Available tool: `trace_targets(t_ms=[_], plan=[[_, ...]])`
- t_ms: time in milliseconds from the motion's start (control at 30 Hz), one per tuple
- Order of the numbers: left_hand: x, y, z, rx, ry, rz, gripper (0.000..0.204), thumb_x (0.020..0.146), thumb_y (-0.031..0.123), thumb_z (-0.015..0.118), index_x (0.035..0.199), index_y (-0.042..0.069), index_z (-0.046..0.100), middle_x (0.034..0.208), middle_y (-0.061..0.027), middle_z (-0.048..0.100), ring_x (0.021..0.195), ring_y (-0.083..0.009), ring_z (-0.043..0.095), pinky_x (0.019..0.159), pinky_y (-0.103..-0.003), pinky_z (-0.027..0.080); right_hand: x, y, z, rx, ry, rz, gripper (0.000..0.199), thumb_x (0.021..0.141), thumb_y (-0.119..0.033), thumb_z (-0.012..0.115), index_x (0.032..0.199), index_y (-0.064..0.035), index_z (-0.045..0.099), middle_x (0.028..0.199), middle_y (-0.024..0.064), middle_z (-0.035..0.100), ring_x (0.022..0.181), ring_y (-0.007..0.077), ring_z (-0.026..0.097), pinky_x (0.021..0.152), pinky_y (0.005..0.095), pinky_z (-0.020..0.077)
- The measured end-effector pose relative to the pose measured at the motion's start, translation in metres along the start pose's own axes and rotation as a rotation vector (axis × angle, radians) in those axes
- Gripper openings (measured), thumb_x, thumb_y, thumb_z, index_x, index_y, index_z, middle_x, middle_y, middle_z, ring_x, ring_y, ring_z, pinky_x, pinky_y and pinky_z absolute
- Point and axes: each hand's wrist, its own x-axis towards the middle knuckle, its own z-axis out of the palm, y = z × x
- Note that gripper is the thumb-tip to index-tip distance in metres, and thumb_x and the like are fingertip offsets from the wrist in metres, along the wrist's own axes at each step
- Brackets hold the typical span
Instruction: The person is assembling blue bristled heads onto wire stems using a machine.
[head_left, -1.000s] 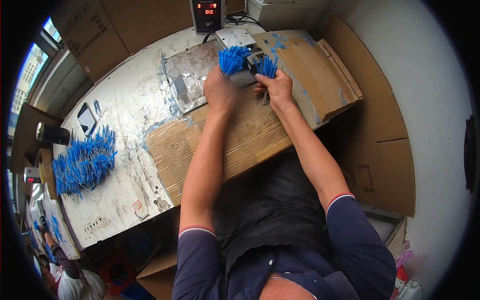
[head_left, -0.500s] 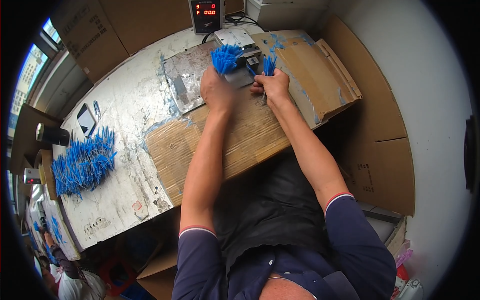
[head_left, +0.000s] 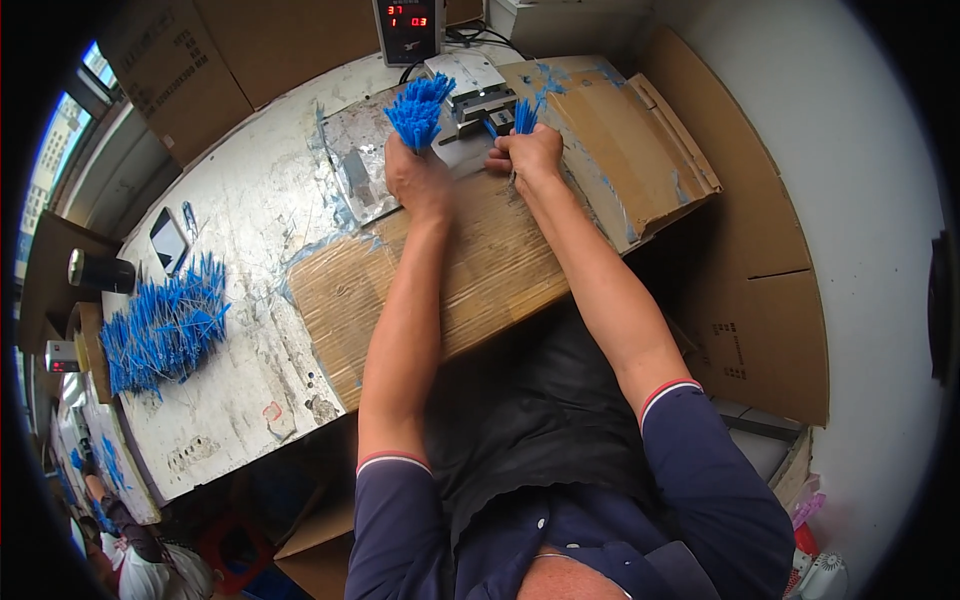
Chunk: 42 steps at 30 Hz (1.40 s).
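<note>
My left hand (head_left: 412, 182) is closed round a thick bundle of thin blue-ended pieces (head_left: 415, 115), their blue ends fanning upward. To its right, my right hand (head_left: 533, 155) grips a smaller bundle of blue-ended pieces (head_left: 525, 116), with thin stems showing below the palm. Its fingertips are just in front of a small metal bench machine (head_left: 478, 104). One blue piece (head_left: 490, 127) shows by the machine's dark block; whether the fingers pinch it I cannot tell. A metal plate (head_left: 362, 175) lies under and left of the machine.
A heap of blue-ended pieces (head_left: 165, 325) covers the table's left part, near a phone (head_left: 168, 240) and a black cylinder (head_left: 100, 270). Behind the machine stands a display box (head_left: 408, 45). Flattened cardboard (head_left: 400, 290) lies under my forearms; a carton (head_left: 640, 150) is at right. Another person (head_left: 150, 560) works at lower left.
My left hand has moved left with its bundle, away from the machine. My right hand has shifted slightly left and farther forward. The red digits on the display box have changed.
</note>
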Motion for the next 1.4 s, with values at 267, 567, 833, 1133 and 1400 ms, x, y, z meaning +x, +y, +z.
trace_targets(t_ms=[267, 567, 833, 1133, 1400], plan=[[-0.004, 0.003, -0.002, 0.095, -0.122, 0.010, 0.015, 0.086, 0.003, 0.062, 0.100, 0.005, 0.061, 0.095, -0.0181, 0.065, 0.090, -0.0420, 0.063, 0.077, -0.051, 0.048, -0.003, 0.002, -0.013, 0.236, -0.162, 0.097, 0.015, 0.084, 0.003, 0.068, 0.090, 0.0024, 0.054, 0.079, 0.0141, 0.064, 0.063, 0.0230, 0.067, 0.054, 0.0375, 0.0638], [-0.007, 0.008, -0.001, 0.213, -0.242, 0.055, 0.016, 0.084, 0.003, 0.064, 0.100, 0.006, 0.060, 0.092, -0.0183, 0.066, 0.088, -0.0430, 0.064, 0.076, -0.052, 0.048, -0.007, 0.019, -0.028, 0.251, -0.251, -0.028, 0.011, 0.089, -0.001, 0.068, 0.099, 0.0026, 0.064, 0.082, 0.0098, 0.067, 0.067, 0.0201, 0.068, 0.059, 0.0353, 0.0640], [-0.008, 0.008, -0.002, 0.282, -0.243, 0.173, 0.012, 0.083, 0.003, 0.062, 0.095, 0.004, 0.061, 0.092, -0.0173, 0.065, 0.091, -0.0405, 0.062, 0.079, -0.050, 0.047, -0.015, 0.020, -0.037, 0.269, -0.329, -0.023, 0.008, 0.089, 0.003, 0.067, 0.096, 0.0028, 0.064, 0.082, 0.0097, 0.067, 0.067, 0.0193, 0.068, 0.057, 0.0329, 0.0631], [-0.008, 0.007, 0.001, 0.291, -0.297, 0.172, 0.010, 0.084, 0.004, 0.063, 0.094, 0.004, 0.062, 0.090, -0.0175, 0.064, 0.090, -0.0400, 0.062, 0.078, -0.050, 0.048, -0.017, 0.017, -0.035, 0.165, -0.242, -0.042, 0.009, 0.087, 0.002, 0.070, 0.091, 0.0009, 0.062, 0.082, 0.0090, 0.066, 0.066, 0.0181, 0.068, 0.056, 0.0331, 0.0631], [-0.004, 0.001, 0.000, 0.077, -0.126, 0.076, 0.016, 0.082, 0.002, 0.061, 0.098, 0.004, 0.061, 0.094, -0.0179, 0.063, 0.090, -0.0410, 0.062, 0.079, -0.050, 0.049, -0.016, 0.016, -0.026, 0.004, -0.292, -0.087, 0.011, 0.084, 0.000, 0.072, 0.089, 0.0016, 0.062, 0.076, 0.0071, 0.064, 0.060, 0.0162, 0.064, 0.049, 0.0311, 0.0596]])
